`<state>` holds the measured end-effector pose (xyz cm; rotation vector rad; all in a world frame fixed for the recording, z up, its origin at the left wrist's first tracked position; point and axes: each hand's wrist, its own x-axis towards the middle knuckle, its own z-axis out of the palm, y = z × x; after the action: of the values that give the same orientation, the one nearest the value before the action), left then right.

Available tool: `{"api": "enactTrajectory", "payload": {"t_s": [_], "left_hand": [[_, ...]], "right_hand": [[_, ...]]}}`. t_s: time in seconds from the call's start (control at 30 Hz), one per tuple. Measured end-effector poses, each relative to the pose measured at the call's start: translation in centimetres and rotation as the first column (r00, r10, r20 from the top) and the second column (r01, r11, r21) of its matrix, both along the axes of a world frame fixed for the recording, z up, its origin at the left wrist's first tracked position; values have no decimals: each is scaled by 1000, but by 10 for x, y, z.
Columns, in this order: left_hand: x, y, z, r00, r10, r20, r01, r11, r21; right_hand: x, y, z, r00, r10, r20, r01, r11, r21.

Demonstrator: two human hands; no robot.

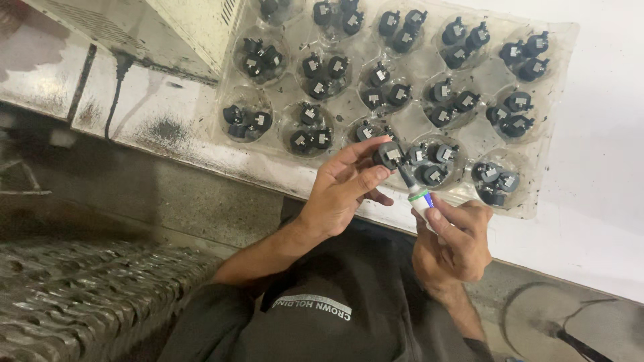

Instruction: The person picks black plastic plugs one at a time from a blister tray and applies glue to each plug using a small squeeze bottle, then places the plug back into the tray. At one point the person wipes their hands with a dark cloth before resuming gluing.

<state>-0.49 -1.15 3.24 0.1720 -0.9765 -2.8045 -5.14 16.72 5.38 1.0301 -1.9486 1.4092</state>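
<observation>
My left hand (342,184) pinches a small black part (389,155) with a pale square face between thumb and fingers, just in front of the tray. My right hand (455,240) grips a small white bottle (421,199) with a green band. Its dark nozzle tip touches the held part. A clear plastic tray (416,67) lies on the white bench behind. Its round pockets hold several more of the same black parts, two or three in each.
The white bench (590,201) is worn and dirty at its front edge. A black cable (115,94) hangs over it at the left, beside a white box. A grey ribbed metal surface (87,295) lies low at the left. My dark shirt fills the bottom.
</observation>
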Motion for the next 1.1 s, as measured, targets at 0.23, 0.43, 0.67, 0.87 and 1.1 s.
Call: {"api": "enactTrajectory", "payload": {"t_s": [0.23,0.43,0.67,0.87,1.1], "left_hand": [[3,0,-1,1000,0,-9,0,999,-37],[5,2,-4,999,13,-36,-15,999,-51],[5,4,-7,1000,12,-17,-13,999,-49],[6,5,-10,1000,3,7,-3,1000,-27],[7,4,-12,998,-23,62,21,999,30]], "right_hand": [[-1,0,1,999,-2,-38,4,998,57],[2,-1,-3,1000,-16,-1,16,999,37],[4,2,-8,999,-15,50,14,1000,27],[4,6,-9,998,3,59,-6,999,47],[7,6,-10,998,-5,58,1,998,65]]}}
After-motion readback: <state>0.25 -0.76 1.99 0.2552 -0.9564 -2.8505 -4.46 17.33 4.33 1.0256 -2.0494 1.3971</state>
